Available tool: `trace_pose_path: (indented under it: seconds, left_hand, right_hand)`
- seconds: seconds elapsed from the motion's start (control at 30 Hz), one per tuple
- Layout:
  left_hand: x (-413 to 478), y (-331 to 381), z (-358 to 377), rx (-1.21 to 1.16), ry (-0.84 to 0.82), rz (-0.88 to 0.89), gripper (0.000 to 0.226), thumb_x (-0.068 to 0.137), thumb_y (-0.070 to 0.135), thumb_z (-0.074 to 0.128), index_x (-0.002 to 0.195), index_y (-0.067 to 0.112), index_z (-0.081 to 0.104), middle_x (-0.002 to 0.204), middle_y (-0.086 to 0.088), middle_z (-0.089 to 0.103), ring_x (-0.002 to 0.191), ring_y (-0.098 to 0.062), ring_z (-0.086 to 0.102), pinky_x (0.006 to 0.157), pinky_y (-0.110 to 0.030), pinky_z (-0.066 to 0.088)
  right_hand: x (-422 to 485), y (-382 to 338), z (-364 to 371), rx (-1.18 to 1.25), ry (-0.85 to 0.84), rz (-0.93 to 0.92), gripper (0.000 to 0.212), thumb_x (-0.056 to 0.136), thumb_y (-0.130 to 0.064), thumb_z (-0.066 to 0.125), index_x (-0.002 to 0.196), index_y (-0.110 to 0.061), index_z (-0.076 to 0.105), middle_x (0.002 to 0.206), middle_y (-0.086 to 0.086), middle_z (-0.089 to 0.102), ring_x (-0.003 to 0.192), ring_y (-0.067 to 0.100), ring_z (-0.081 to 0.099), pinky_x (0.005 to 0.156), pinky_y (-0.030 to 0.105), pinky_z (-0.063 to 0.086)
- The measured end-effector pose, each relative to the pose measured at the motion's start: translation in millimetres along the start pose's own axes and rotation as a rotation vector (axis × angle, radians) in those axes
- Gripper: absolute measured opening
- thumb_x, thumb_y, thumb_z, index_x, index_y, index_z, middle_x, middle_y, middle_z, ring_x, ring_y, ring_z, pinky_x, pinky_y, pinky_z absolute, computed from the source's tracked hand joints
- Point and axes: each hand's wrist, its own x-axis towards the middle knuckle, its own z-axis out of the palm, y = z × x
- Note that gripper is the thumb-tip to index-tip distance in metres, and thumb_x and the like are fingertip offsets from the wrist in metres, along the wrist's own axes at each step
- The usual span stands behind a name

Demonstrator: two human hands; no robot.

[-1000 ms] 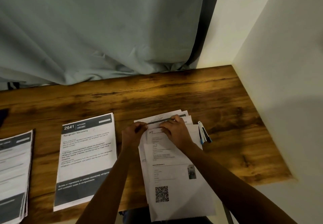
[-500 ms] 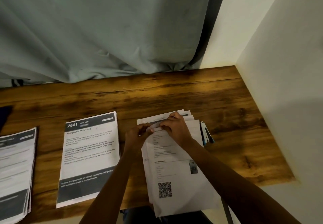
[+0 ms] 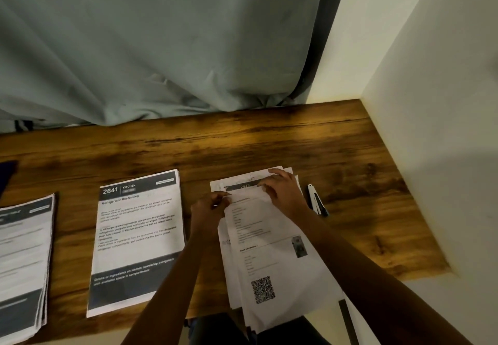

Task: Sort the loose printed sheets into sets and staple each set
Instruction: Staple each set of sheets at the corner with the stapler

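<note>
A loose pile of printed sheets (image 3: 272, 258) lies at the right of the wooden desk (image 3: 269, 140), its near end hanging over the front edge; the top sheet carries a QR code. My left hand (image 3: 208, 210) pinches the top-left corner of the upper sheets. My right hand (image 3: 283, 191) rests with spread fingers on the pile's top edge, where a dark header reading "2641" shows beneath. A black-and-white stapler (image 3: 316, 203) lies just right of the pile. A set titled "Refrigerator Restocking" (image 3: 137, 239) lies left of my hands. Another stack (image 3: 23, 264) sits at the far left.
A grey curtain (image 3: 161, 48) hangs along the desk's back edge. White walls (image 3: 431, 129) close in the right side. A dark object (image 3: 6, 172) shows at the far left edge. Bare wood lies behind the papers.
The top sheet has slid slightly toward me, uncovering the dark "2641" header under it. Both hands stay at the pile's top edge.
</note>
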Motion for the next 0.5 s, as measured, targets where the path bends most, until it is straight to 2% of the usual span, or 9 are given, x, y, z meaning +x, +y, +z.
trace_pose_path:
  seconds: [0.1, 0.17, 0.23, 0.3, 0.4, 0.5]
  left_hand:
    - [-6, -4, 3, 0.013, -0.046, 0.013, 0.007, 0.089, 0.015, 0.063, 0.09, 0.02, 0.068, 0.088, 0.012, 0.068, 0.079, 0.002, 0.065, 0.067, -0.011, 0.053]
    - [-8, -8, 4, 0.019, -0.067, 0.032, 0.008, 0.087, 0.015, 0.065, 0.093, 0.017, 0.07, 0.094, 0.009, 0.069, 0.082, 0.002, 0.066, 0.069, -0.012, 0.053]
    - [-12, -10, 5, 0.013, -0.085, 0.025, 0.012, 0.086, 0.014, 0.066, 0.097, 0.015, 0.07, 0.099, 0.01, 0.067, 0.085, 0.002, 0.064, 0.072, -0.012, 0.053]
    - [-14, -10, 6, 0.032, -0.094, 0.025, 0.013, 0.086, 0.013, 0.066, 0.098, 0.015, 0.07, 0.1, 0.011, 0.066, 0.087, 0.002, 0.063, 0.074, -0.012, 0.052]
    - [-15, -7, 9, 0.086, -0.092, 0.094, 0.014, 0.086, 0.013, 0.066, 0.098, 0.017, 0.071, 0.097, 0.011, 0.067, 0.086, 0.002, 0.062, 0.076, -0.01, 0.05]
    - [-14, -6, 12, 0.096, -0.109, 0.163, 0.014, 0.085, 0.014, 0.068, 0.098, 0.018, 0.071, 0.097, 0.011, 0.068, 0.085, 0.007, 0.061, 0.079, -0.009, 0.05]
  right_hand:
    - [-11, 4, 0, -0.026, 0.022, -0.015, 0.02, 0.09, -0.013, 0.06, 0.106, -0.013, 0.07, 0.117, 0.008, 0.066, 0.122, 0.028, 0.049, 0.105, 0.04, 0.029]
    - [-21, 8, 3, -0.073, 0.083, -0.037, 0.018, 0.08, -0.008, 0.07, 0.098, -0.011, 0.072, 0.106, 0.01, 0.069, 0.108, 0.033, 0.059, 0.096, 0.044, 0.039]
    - [-32, 10, 9, -0.113, 0.119, -0.023, 0.022, 0.076, -0.008, 0.074, 0.097, -0.014, 0.072, 0.105, 0.007, 0.07, 0.108, 0.033, 0.06, 0.096, 0.045, 0.04]
    - [-41, 6, 15, -0.134, 0.166, -0.01, 0.021, 0.081, -0.011, 0.069, 0.102, -0.016, 0.071, 0.112, 0.004, 0.068, 0.116, 0.029, 0.056, 0.1, 0.044, 0.036]
    - [-48, -9, 22, -0.052, 0.205, -0.03, 0.03, 0.089, -0.025, 0.046, 0.109, -0.017, 0.067, 0.117, 0.001, 0.066, 0.121, 0.024, 0.051, 0.103, 0.041, 0.032]
    - [-49, -22, 29, -0.054, 0.225, -0.077, 0.032, 0.089, -0.031, 0.043, 0.103, -0.019, 0.069, 0.109, -0.001, 0.069, 0.114, 0.022, 0.057, 0.099, 0.042, 0.04]
